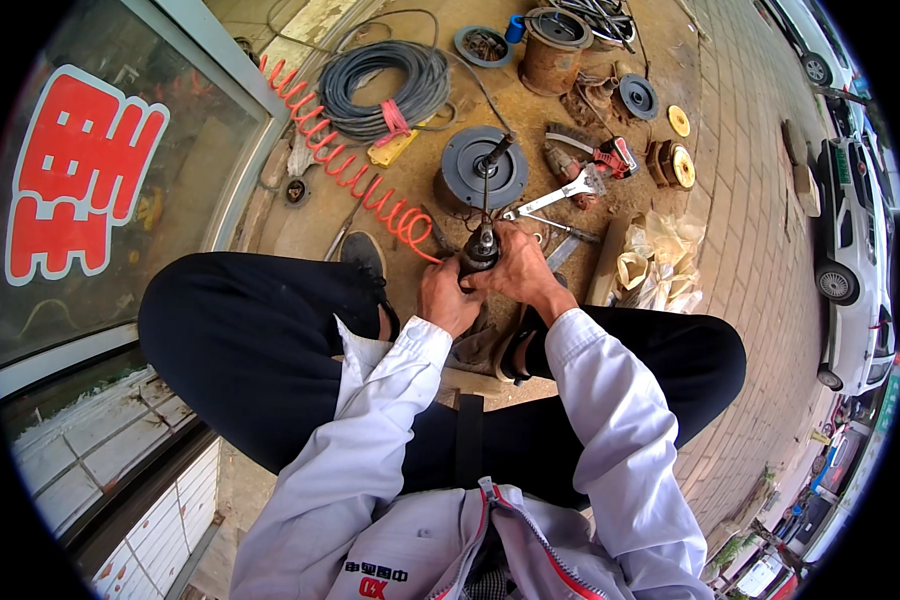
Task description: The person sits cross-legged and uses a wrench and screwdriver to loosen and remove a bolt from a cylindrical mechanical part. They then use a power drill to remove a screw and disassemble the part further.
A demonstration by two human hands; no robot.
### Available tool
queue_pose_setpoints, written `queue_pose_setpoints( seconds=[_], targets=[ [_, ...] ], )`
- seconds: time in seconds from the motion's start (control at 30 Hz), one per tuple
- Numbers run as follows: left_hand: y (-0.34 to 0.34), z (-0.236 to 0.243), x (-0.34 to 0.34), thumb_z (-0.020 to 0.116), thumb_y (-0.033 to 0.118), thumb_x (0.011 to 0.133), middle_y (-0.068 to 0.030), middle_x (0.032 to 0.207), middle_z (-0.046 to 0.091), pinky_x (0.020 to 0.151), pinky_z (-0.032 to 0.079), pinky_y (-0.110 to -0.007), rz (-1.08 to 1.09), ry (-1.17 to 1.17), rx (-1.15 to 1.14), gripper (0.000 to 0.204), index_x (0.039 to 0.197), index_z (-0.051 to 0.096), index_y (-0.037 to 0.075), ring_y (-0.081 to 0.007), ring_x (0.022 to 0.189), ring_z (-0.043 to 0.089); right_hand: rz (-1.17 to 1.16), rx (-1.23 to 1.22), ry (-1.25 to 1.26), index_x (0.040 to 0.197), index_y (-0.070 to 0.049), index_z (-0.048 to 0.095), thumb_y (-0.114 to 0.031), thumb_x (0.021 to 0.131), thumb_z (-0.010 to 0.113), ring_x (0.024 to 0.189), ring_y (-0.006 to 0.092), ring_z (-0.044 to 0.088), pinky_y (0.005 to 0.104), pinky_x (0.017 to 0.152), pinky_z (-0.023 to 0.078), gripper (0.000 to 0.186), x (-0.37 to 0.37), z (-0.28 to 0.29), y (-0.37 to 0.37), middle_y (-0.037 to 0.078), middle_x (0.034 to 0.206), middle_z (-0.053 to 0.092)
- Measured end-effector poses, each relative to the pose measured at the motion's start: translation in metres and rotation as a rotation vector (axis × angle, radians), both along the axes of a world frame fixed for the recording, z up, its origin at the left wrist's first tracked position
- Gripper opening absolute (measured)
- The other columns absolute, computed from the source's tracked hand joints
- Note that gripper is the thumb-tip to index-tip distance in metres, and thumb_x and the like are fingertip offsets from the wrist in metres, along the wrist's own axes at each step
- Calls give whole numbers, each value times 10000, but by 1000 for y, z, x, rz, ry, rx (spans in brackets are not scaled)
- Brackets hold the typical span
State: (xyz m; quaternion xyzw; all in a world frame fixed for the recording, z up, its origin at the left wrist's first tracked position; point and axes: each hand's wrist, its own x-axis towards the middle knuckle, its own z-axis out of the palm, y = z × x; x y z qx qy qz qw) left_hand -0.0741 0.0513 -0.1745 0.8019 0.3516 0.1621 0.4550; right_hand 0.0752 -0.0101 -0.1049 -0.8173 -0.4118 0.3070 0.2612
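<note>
My left hand and my right hand meet in front of my knees, both closed around a black hand-held tool with a metal nose. An orange coiled hose runs from the glass door's side to my left hand, where its end is hidden. Just beyond the tool lies a grey round disc with a dark rod over it. An adjustable wrench rests on the ground to the right of my hands.
Coiled grey cable lies at the far left. A rusty drum, a red-and-black power tool, a yellow-faced spool and crumpled plastic stand right. A glass door borders the left; parked cars line the right.
</note>
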Motion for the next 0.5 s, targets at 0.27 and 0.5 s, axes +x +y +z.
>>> queue_pose_setpoints(
  seconds=[0.27, 0.5],
  targets=[
    [0, 2, -2, 823, 179, 741, -199, 946, 737, 782, 563, -428, 0, 32, -2, 371, 1059, 702, 30, -390, 939, 710, 21, -57, -1, 1264, 66, 533, -320, 514, 960, 1172, 396, 582, 437, 1001, 474, 945, 0, 1, 1, 279, 1250, 585],
    [2, 29, -2, 837, 204, 744, -184, 940, 750, 804, 565, -415, 74, 28, -143, 380, 1064, 714, 40, -345, 931, 731, 52, 17, 181, 1511, 61, 340, -356, 523, 976, 1397, 383, 452, 402, 1152, 389, 1248, 13, 6, -10, 289, 1472, 468]
  ],
)
